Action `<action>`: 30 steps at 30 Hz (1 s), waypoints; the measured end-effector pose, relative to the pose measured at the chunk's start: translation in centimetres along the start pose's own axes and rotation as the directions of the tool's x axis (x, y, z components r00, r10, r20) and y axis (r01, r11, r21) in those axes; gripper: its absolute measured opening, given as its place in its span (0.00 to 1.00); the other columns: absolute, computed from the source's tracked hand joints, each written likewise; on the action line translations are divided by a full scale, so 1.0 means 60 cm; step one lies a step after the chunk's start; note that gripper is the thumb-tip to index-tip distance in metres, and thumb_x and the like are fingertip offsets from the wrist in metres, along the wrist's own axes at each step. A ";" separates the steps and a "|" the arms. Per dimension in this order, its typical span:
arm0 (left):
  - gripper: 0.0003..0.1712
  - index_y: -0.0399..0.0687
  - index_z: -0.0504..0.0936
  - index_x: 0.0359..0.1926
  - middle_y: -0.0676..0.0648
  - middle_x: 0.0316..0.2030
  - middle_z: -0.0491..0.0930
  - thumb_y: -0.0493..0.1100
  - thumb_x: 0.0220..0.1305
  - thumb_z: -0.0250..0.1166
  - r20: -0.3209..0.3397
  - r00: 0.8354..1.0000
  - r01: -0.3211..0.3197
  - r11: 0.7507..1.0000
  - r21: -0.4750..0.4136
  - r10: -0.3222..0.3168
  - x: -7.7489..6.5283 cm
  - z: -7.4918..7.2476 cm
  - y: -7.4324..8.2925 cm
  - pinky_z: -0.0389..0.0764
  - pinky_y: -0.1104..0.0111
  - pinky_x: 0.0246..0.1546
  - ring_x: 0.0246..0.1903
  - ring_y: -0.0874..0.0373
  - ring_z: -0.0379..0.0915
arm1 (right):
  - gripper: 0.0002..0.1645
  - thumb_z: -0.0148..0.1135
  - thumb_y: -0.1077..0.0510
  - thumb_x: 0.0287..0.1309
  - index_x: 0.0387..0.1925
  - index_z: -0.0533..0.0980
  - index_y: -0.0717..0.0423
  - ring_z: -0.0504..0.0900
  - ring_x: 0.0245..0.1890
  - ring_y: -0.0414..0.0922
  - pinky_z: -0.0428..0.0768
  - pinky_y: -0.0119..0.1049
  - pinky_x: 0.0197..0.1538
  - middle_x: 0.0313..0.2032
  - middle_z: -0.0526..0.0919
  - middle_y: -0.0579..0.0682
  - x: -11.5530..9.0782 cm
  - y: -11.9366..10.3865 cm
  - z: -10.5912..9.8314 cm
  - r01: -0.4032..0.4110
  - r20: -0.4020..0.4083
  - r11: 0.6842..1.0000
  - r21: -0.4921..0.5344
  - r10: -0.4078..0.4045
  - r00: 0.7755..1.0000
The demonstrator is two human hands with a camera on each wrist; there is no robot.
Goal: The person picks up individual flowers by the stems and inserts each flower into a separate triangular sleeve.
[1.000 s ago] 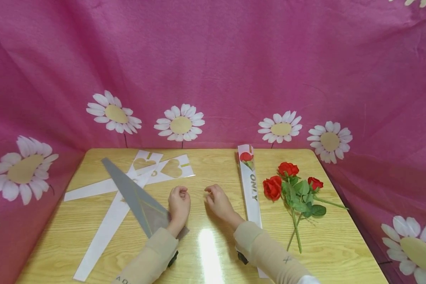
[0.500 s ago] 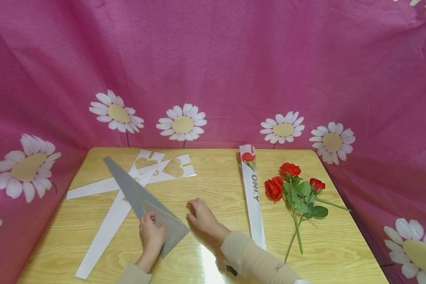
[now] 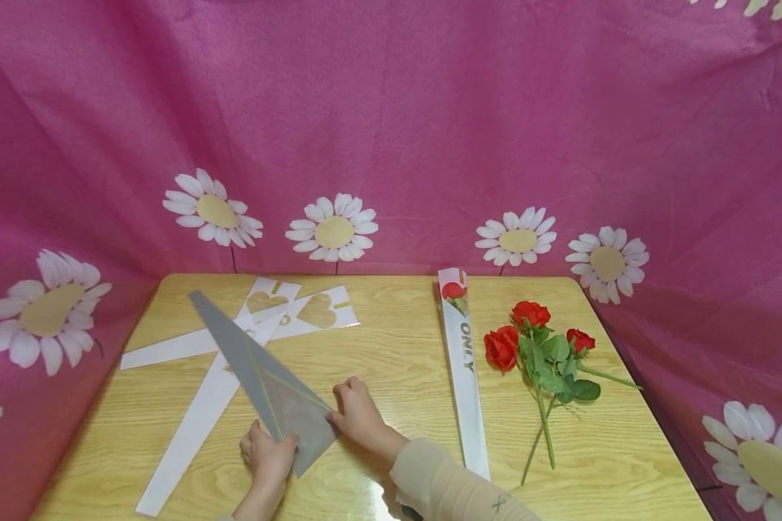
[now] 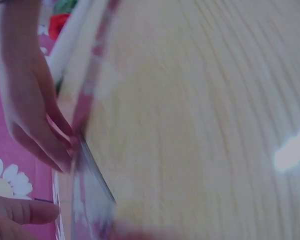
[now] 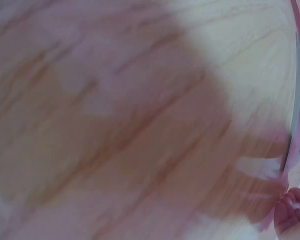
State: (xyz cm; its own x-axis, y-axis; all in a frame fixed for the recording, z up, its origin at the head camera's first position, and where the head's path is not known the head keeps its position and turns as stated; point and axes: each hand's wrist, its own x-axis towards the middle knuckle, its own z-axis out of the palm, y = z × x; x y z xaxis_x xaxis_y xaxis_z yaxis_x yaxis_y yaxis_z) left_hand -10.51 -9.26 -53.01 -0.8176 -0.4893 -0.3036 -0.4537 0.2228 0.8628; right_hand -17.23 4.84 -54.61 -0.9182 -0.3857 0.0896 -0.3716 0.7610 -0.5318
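Observation:
A long grey tapered flower sleeve (image 3: 303,420) with thin yellow lines lies slantwise on the table, its narrow end pointing to the far left. My left hand (image 3: 268,457) holds its near left edge, thumb on top. On the opposite edge, my right hand (image 3: 363,416) pinches the sleeve between thumb and fingers. The left wrist view shows the right hand (image 4: 30,110) with its fingertips at the sleeve's edge. In the right wrist view, blurred table fills most of the picture, and fingers show only at the right border.
Two white sleeves with heart windows, one on the left (image 3: 189,427) and one across it (image 3: 319,310), lie partly under the grey one. A white "ONLY" sleeve (image 3: 465,405) holding a red rose lies right of centre. Loose red roses (image 3: 500,349) lie beyond it on the wooden table (image 3: 397,325).
My left hand has moved left and down from over the sleeve's wide end to its left edge. My right hand has come left onto its right edge. The wide end has shifted slightly.

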 end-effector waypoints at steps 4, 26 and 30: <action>0.48 0.21 0.41 0.64 0.22 0.59 0.40 0.31 0.46 0.58 0.024 0.996 0.083 0.992 -0.098 -0.081 -0.011 0.007 0.010 0.41 0.45 0.63 0.60 0.28 0.35 | 0.23 0.72 0.57 0.41 0.40 0.76 0.65 0.70 0.35 0.45 0.74 0.32 0.41 0.32 0.70 0.49 -0.002 -0.006 0.006 -0.018 -0.027 1.000 -0.005 0.018 0.999; 0.40 0.22 0.48 0.63 0.24 0.62 0.49 0.28 0.49 0.52 -0.014 0.978 0.186 0.911 -0.368 -0.206 -0.011 0.018 0.018 0.54 0.51 0.64 0.62 0.32 0.48 | 0.22 0.72 0.62 0.38 0.39 0.76 0.64 0.70 0.30 0.43 0.73 0.29 0.35 0.29 0.72 0.49 -0.004 -0.024 0.006 -0.053 -0.010 0.998 0.015 0.053 0.999; 0.39 0.22 0.46 0.64 0.24 0.62 0.50 0.27 0.50 0.50 0.001 0.978 0.189 0.888 -0.419 -0.208 -0.011 0.017 0.017 0.54 0.52 0.64 0.62 0.33 0.48 | 0.22 0.72 0.62 0.39 0.39 0.75 0.63 0.70 0.31 0.42 0.73 0.28 0.35 0.28 0.71 0.47 -0.005 -0.025 0.005 -0.057 -0.008 0.998 0.013 0.057 0.998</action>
State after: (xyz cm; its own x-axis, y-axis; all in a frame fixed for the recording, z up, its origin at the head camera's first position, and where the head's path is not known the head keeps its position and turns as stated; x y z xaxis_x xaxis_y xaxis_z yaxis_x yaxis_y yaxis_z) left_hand -10.78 -7.86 -52.31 -0.7055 -0.5243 -0.4768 -0.4091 -0.2481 0.8781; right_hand -16.36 3.66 -54.12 -0.9391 -0.3372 0.0659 -0.3167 0.7751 -0.5467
